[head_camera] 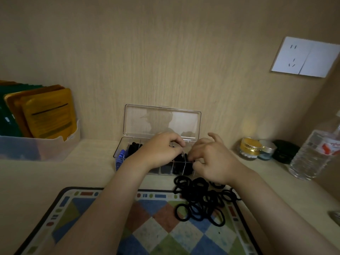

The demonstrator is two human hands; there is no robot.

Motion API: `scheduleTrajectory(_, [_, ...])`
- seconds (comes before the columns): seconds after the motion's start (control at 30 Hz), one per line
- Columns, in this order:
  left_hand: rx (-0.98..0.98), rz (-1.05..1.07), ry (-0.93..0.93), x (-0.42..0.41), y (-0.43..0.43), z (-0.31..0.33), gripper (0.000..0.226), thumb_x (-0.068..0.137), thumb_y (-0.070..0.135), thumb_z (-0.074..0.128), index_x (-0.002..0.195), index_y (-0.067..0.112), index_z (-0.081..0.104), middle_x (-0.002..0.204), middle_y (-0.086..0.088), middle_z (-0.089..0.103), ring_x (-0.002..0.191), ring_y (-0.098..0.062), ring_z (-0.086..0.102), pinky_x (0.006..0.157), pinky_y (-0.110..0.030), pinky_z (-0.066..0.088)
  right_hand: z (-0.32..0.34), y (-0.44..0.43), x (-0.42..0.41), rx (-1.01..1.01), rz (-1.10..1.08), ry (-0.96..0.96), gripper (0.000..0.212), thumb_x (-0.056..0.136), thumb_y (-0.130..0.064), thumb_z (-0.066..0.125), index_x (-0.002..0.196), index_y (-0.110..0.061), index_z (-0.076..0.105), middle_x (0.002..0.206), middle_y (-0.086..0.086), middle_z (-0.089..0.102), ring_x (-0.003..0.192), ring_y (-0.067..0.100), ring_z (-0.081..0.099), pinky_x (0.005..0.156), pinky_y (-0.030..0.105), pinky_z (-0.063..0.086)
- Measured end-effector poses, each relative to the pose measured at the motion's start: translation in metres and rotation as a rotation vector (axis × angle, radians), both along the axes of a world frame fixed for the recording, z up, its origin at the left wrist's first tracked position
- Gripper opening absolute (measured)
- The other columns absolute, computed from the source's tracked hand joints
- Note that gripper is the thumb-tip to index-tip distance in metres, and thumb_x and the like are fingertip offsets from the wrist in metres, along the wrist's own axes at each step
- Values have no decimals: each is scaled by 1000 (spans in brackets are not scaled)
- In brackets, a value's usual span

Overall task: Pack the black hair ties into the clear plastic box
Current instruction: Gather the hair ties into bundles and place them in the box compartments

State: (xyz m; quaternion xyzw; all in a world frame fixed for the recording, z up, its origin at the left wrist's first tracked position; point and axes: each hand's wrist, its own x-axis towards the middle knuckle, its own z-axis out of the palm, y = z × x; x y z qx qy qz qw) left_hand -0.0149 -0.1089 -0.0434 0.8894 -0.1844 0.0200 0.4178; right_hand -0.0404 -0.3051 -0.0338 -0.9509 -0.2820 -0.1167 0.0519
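The clear plastic box [119,148] stands open against the back wall, its lid [161,120] upright. Its compartments hold black hair ties [133,147], and blue ones fill the left end. A loose pile of black hair ties [200,197] lies in front of the box, partly on the patterned mat. My left hand [158,150] hovers over the middle of the box, its curled fingertips pinching the top of a clear divider [183,162]. My right hand [211,157] is at the box's right end, pinching a black hair tie [187,159] down into a compartment.
A checkered mat [73,208] covers the near desk. A translucent bin [36,148] with yellow and green packets sits at the left. Small jars [250,148], a dark case [285,150] and a water bottle [312,155] stand at the right. A wall socket [303,57] is above.
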Motion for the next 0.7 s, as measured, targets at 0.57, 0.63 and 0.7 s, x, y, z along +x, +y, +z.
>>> scheduleTrajectory(0.57, [75,60,-113,-9,-7,13,14,95,25,58,95,32,69,100,23,59,89,6,52,71,-15,37,-3,2,1,5,40,42,41,74,-32,42,92,-29,78,98,-15,72,114,7,49,119,35,8])
scheduleTrajectory(0.63, [103,66,-174,-14,-11,15,13,93,23,59,95,32,68,97,21,58,87,5,52,69,-14,37,4,-1,1,88,24,54,39,76,-30,44,94,-29,78,100,-14,73,110,7,54,117,33,15])
scheduleTrajectory(0.7, [138,39,-232,-19,-18,16,13,92,21,60,98,29,69,95,20,56,86,4,52,68,-13,35,13,-6,-2,209,26,42,34,79,-25,49,94,-26,79,98,-12,75,101,9,61,110,32,35])
